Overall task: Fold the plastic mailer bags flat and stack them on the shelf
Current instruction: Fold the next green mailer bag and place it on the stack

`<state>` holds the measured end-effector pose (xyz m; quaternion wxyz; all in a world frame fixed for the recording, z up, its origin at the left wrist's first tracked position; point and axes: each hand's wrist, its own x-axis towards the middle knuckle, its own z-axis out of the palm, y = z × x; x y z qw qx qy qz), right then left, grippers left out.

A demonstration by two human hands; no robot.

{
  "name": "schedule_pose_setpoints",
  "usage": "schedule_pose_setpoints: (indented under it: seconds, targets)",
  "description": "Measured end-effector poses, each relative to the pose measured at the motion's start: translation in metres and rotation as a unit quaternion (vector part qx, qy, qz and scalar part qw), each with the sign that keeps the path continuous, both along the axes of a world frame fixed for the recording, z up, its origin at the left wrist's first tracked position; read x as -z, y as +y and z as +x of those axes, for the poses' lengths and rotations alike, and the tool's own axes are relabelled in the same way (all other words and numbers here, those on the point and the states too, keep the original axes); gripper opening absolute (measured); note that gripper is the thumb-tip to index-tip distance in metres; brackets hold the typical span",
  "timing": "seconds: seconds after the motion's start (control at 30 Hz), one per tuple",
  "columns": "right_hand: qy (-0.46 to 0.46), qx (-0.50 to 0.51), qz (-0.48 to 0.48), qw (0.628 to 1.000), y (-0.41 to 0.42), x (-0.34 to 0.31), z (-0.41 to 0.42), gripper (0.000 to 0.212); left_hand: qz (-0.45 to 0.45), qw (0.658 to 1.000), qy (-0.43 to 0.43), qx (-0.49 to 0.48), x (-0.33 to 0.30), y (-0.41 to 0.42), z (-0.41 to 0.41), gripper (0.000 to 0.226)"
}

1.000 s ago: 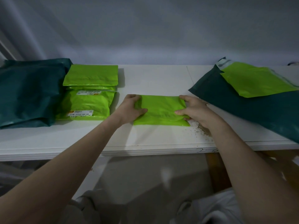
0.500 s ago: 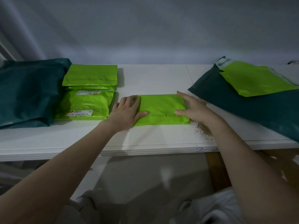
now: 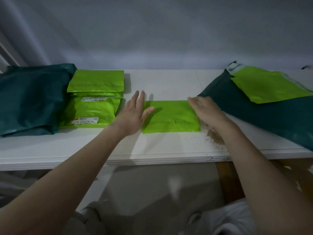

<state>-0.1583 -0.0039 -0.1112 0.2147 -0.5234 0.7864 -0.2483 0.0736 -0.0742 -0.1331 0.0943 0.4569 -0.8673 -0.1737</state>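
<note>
Lime-green folded plastic mailer bag [image 3: 171, 117] lies flat mid white shelf [image 3: 162, 85]. Left hand [image 3: 133, 114] at its left edge, fingers [image 3: 135, 100] straight and spread, gripping nothing. Right hand [image 3: 205, 110] at its right edge, blurred, fingers flat, holding nothing. Stack of lime-green mailers [image 3: 94, 99] left; dark teal bags far left [image 3: 32, 97] and right [image 3: 264, 116].

A packing or parcel-sorting corner: a white counter [image 3: 160, 150] against a bare wall [image 3: 152, 31], labelled green mailer bags [image 3: 92, 111] at nine o'clock, dark teal bags [image 3: 264, 116] at three o'clock.
</note>
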Motion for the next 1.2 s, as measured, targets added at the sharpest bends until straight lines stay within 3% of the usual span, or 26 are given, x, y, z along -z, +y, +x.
schedule_pose_setpoints:
  seconds: [0.07,0.17,0.27,0.4,0.67,0.97,1.13,1.2]
  targets:
    - [0.053,0.039,-0.095,0.993,-0.003,-0.003,0.010,0.043,-0.027,0.998,0.062,-0.010,-0.009,-0.001,-0.007,0.063]
    - [0.183,-0.044,-0.154,0.970,-0.008,0.006,0.037,0.041,-0.098,0.993,0.059,-0.009,-0.006,0.004,-0.021,0.063]
    - [0.231,-0.120,-0.129,0.957,-0.015,0.020,0.061,0.045,-0.093,0.996,0.008,-0.009,0.009,0.011,-0.035,0.056]
    - [0.284,-0.159,-0.067,0.943,-0.019,0.039,0.070,0.052,-0.076,0.997,0.003,-0.010,0.023,0.013,-0.040,0.052]
    - [0.293,-0.151,-0.040,0.943,-0.018,0.043,0.070,0.051,-0.092,0.996,-0.012,0.002,0.035,0.010,-0.038,0.083]
    - [0.258,-0.101,0.001,0.961,-0.015,0.043,0.053,0.062,-0.078,0.997,-0.021,-0.009,0.032,0.013,-0.038,0.087]
    - [0.203,-0.094,-0.023,0.974,-0.014,0.047,0.050,0.056,-0.042,0.999,-0.008,-0.023,0.034,0.010,-0.039,0.059]
    - [0.209,-0.081,-0.020,0.974,-0.015,0.050,0.050,0.057,-0.049,0.998,-0.026,-0.014,0.034,0.011,-0.038,0.071]
